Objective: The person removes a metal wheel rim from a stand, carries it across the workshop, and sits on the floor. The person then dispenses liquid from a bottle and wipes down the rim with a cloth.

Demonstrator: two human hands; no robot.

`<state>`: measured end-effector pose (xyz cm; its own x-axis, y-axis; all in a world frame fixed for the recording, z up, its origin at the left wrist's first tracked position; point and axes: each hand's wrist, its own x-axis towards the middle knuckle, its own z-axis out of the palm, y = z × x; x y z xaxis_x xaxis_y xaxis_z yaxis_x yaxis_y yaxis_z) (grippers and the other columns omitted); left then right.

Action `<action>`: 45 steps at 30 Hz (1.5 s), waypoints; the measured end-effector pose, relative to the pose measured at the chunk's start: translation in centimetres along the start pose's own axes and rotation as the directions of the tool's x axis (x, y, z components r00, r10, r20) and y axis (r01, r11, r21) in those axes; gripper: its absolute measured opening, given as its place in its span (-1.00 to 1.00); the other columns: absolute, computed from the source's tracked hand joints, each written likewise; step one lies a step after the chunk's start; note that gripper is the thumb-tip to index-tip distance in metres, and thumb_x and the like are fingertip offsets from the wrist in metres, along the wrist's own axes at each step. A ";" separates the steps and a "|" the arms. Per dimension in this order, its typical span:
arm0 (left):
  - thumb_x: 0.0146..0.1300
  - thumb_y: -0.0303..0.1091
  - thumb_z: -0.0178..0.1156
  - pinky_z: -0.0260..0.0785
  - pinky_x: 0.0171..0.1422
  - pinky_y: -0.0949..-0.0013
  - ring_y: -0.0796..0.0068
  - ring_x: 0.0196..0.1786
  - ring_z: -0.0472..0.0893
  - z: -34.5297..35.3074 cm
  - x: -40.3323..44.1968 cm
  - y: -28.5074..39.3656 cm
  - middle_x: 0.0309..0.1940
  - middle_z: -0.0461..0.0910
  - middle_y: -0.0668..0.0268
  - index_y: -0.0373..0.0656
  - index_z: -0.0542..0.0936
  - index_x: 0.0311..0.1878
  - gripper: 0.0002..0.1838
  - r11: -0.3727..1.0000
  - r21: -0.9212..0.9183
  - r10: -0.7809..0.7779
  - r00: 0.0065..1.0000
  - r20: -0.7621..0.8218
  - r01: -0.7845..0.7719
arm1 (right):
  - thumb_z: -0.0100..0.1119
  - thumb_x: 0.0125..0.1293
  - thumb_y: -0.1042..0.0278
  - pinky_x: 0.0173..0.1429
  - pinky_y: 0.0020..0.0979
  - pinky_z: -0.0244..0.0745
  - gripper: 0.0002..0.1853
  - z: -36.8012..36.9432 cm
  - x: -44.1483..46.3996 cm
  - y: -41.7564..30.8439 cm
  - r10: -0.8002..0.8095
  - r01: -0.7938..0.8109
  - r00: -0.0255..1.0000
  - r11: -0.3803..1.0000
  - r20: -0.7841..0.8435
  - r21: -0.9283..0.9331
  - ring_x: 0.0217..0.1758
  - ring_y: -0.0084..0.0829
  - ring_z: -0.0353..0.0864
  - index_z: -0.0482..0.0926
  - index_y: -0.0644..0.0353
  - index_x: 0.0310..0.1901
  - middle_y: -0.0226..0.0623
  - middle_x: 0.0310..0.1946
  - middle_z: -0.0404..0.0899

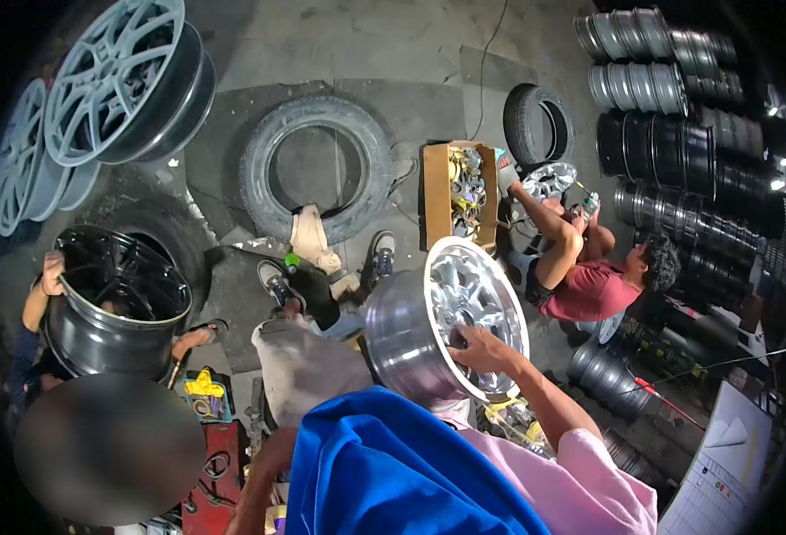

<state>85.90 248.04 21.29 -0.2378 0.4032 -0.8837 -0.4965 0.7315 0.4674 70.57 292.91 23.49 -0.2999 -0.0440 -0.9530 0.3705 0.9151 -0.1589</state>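
Observation:
A silver alloy wheel (402, 316) stands tilted against my lap, its polished spoked face turned right. My right hand (480, 349) is at the spokes near the hub, fingers bent and pressed together; whatever they may hold is too small to make out. Of my left side only the forearm shows at the bottom left, and the hand itself is hidden. A grey cloth (299, 366) covers my left leg. Blue cloth (393, 473) fills the bottom of the view over my pink shirt.
A tyre (263, 169) lies ahead, beside a cardboard box (435, 196) of tools. At right, a co-worker (589, 290) bends over another wheel, near stacked rims (656, 147). At left, another person's hand (52, 273) grips a black wheel (116, 343); grey wheels (112, 76) stand behind.

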 end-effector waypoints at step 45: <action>0.17 -0.23 0.50 0.51 0.17 -0.09 -0.10 0.04 0.68 -8.8 52.1 -12.1 -0.11 0.69 0.03 -0.09 0.41 0.40 -0.26 0.580 0.809 0.376 0.912 -0.165 -0.094 | 0.24 0.19 -0.25 0.07 -0.01 0.56 -0.27 3.1 52.8 -1.6 -0.775 0.362 0.556 0.551 -0.300 -0.752 -0.32 0.17 0.74 0.64 0.55 -0.31 0.19 -0.49 0.69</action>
<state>72.14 255.34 -30.63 -0.5411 0.5525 -0.6340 0.4096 0.8316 0.3751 56.83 287.86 -27.37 -0.7178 -0.6135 -0.3290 -0.5654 0.7895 -0.2386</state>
